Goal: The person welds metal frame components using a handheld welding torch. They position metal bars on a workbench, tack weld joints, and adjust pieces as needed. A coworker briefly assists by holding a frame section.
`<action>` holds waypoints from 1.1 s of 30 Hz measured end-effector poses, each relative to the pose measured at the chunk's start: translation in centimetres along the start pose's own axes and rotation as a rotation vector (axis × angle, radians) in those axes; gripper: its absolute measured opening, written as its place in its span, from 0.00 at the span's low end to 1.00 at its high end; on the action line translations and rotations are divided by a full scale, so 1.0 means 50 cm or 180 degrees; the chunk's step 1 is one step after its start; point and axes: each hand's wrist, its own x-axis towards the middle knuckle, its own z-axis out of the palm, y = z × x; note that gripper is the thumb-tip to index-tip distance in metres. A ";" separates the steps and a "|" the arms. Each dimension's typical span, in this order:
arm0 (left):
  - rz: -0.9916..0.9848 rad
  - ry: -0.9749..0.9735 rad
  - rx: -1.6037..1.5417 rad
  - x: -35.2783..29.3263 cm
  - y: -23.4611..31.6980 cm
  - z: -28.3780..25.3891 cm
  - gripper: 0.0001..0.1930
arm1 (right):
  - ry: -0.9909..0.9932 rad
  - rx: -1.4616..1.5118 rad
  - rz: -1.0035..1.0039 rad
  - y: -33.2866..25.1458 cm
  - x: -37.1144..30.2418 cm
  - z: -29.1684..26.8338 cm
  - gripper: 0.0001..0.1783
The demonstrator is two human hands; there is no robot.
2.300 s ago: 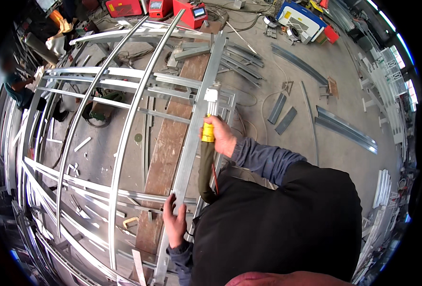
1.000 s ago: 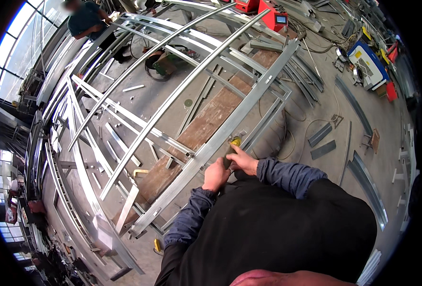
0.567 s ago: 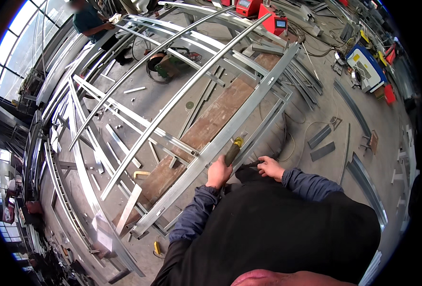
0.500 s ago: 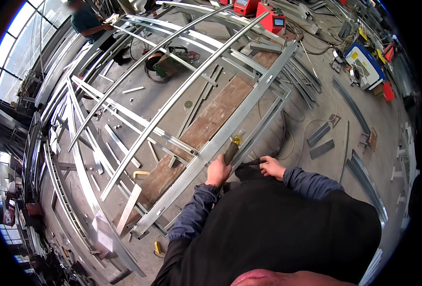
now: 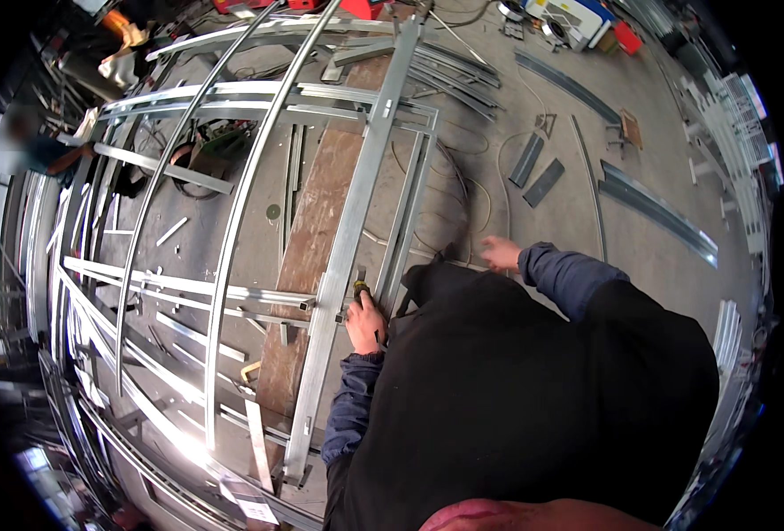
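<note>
My left hand point(image 5: 366, 327) is closed around a dark power tool point(image 5: 361, 288) with a yellow head, seemingly an angle grinder, though its body is mostly hidden by my fingers. The tool is beside the wide, flat metal bar point(image 5: 348, 232) along the near side of a large silver frame. Several tubes point(image 5: 248, 177) cross that frame, some of them long and curved. My right hand point(image 5: 501, 254) hovers to the right of the frame, above the floor. Its fingers look apart, slightly blurred, and nothing shows in them. Loose cables point(image 5: 464, 190) lie on the floor beyond it.
A rusty brown plank point(image 5: 316, 212) runs under the frame. Dark metal channels point(image 5: 657, 214) and short grey plates point(image 5: 543, 183) lie on the floor at right. A blue-and-white machine point(image 5: 571, 21) stands at the far side. Another person point(image 5: 46, 152) is at far left beside a metal bar.
My view has turned, so the frame now stands more upright in it. My left hand has kept the tool beside the bar. My right hand has moved away from the dark clothing at my front.
</note>
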 end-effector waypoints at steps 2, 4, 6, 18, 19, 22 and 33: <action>0.0081 -0.0005 0.0018 -0.003 -0.011 0.018 0.33 | 0.0420 -0.0285 0.0155 0.068 -0.002 -0.056 0.36; 0.0183 0.0298 -0.0044 -0.017 -0.024 0.040 0.36 | 0.0648 -0.0463 0.0479 0.109 -0.002 -0.104 0.35; 0.0197 0.0026 -0.0265 -0.031 -0.044 0.060 0.40 | 0.0574 -0.0709 0.0608 0.114 0.010 -0.139 0.34; -0.0333 -0.1865 -0.0408 0.124 0.067 -0.164 0.25 | -0.0032 -0.0505 0.0463 0.002 0.266 -0.364 0.31; -0.0288 -0.1533 -0.0453 0.172 0.134 -0.184 0.23 | -0.0146 -0.0745 0.0477 0.000 0.300 -0.407 0.33; -0.0580 -0.1469 -0.1479 0.380 0.352 -0.237 0.26 | -0.0299 -0.0894 0.0696 -0.024 0.417 -0.580 0.34; 0.0364 -0.1205 -0.3227 0.897 0.809 -0.321 0.33 | 0.0616 0.0123 0.0002 -0.162 0.695 -0.940 0.23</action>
